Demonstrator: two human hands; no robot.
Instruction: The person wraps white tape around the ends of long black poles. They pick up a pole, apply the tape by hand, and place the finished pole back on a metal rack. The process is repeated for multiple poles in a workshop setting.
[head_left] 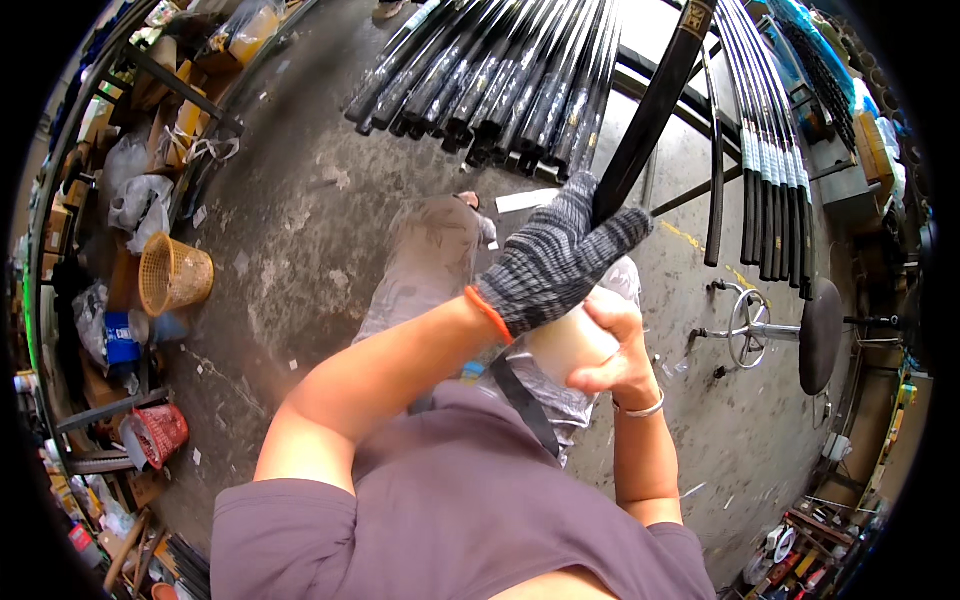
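Observation:
My left hand (560, 258), in a grey knitted glove with an orange cuff, is closed around a long black rod (655, 100) that slants up to the right. My right hand (605, 345), bare with a thin bracelet at the wrist, grips a pale cloth-like wad (565, 345) pressed against the lower part of the rod, just under the gloved hand. A crinkled clear plastic sleeve (560, 395) hangs below both hands over a black strap (525, 400).
Many black rods (500, 80) lie in a bundle at the top, and several thinner ones (770, 170) lean at the right. A black stool (815, 335) stands right. A woven basket (172, 272), a red basket (160, 433) and cluttered shelves line the left. The concrete floor (290, 260) lies beneath.

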